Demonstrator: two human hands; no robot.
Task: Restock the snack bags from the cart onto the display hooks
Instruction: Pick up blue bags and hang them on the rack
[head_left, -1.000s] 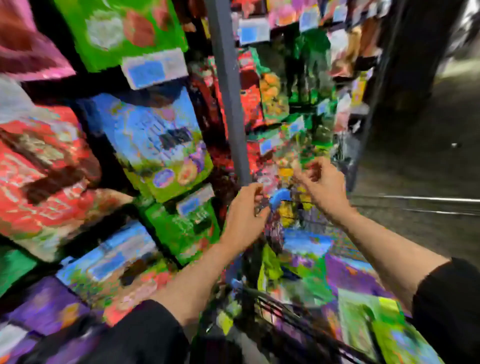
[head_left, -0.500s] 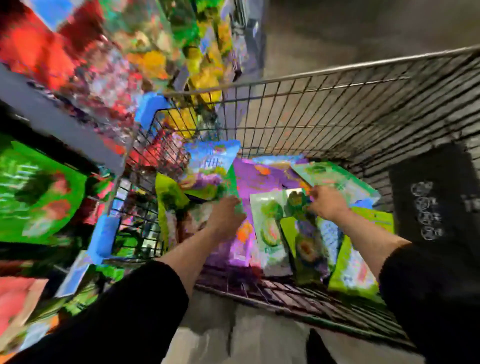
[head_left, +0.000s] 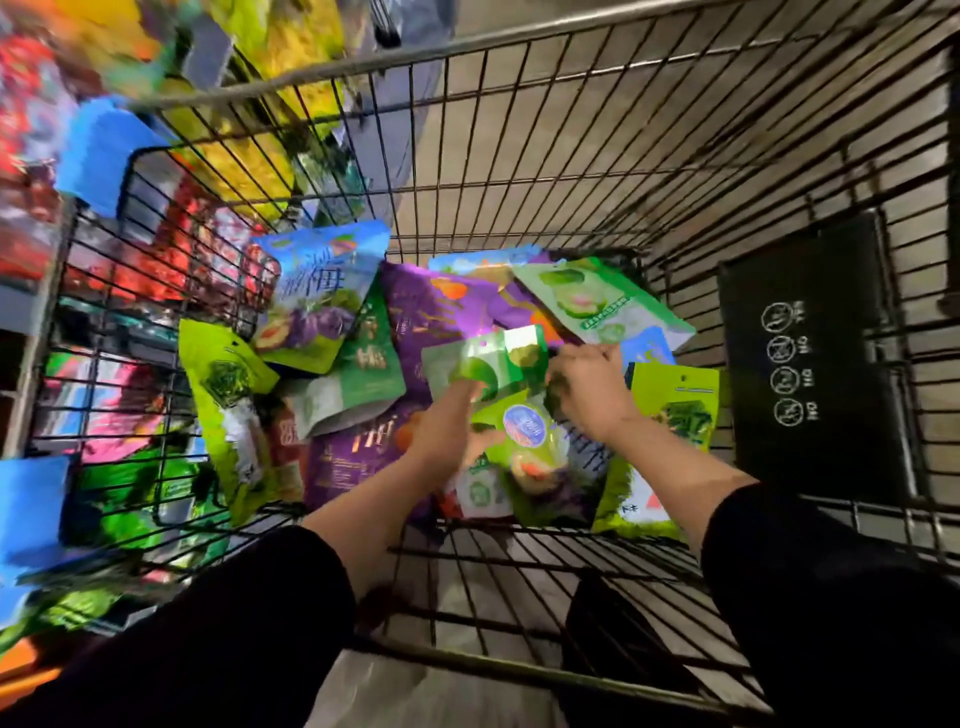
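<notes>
Outside the cart's left wall, the display shelves (head_left: 62, 156) show as blurred red, yellow and green packaging with blue price tags (head_left: 98, 150). The wire cart (head_left: 571, 171) fills the view, its rim running across the top and its grid walls sloping down to a heap of snack bags on the floor of the basket. At the left of the heap a lime-green bag (head_left: 228, 410) leans against the left wall, long axis running near to far. Just beside it a blue bag (head_left: 322, 296) stands tilted, top edge toward the far-left corner. Purple bags (head_left: 436, 312) lie flat beneath the centre. The left hand (head_left: 447, 441) reaches in palm-down, fingers under a green bag (head_left: 488, 364) that is raised above the heap, its top edge with hang hole pointing away and left; the grip appears to be a hold, though motion blur hides the fingertips. The right hand (head_left: 592, 389) pinches the same bag's right edge with curled fingers. A pale green bag (head_left: 597, 306) lies behind, long axis angled far-left to near-right. A lime-green bag (head_left: 670, 415) sits upright against the right side. A black panel (head_left: 810, 364) with white symbols lines the right wall. The near part of the basket floor is bare wire, with grey floor (head_left: 467, 696) beneath.
</notes>
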